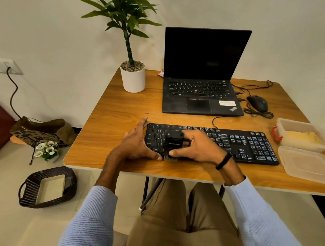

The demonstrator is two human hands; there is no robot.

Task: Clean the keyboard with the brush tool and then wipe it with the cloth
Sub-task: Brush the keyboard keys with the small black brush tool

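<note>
The left hand (136, 144) clasps the left end of the keyboard (246, 145), which lies along the near edge of the table (118, 110). The right hand (198, 147) grips the black brush tool (175, 143) over the left keys. Bearing down too hard might pop a keycap, and short strokes may only push grit deeper between the keys.

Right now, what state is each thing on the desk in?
Laptop, open, screen dark.
Keyboard, flat on the desk, left hand holds its left end.
Brush, gripped by right hand, resting on the left keys.
Box, open, lid lying beside it.
Mouse, untouched, right of the laptop.
</note>
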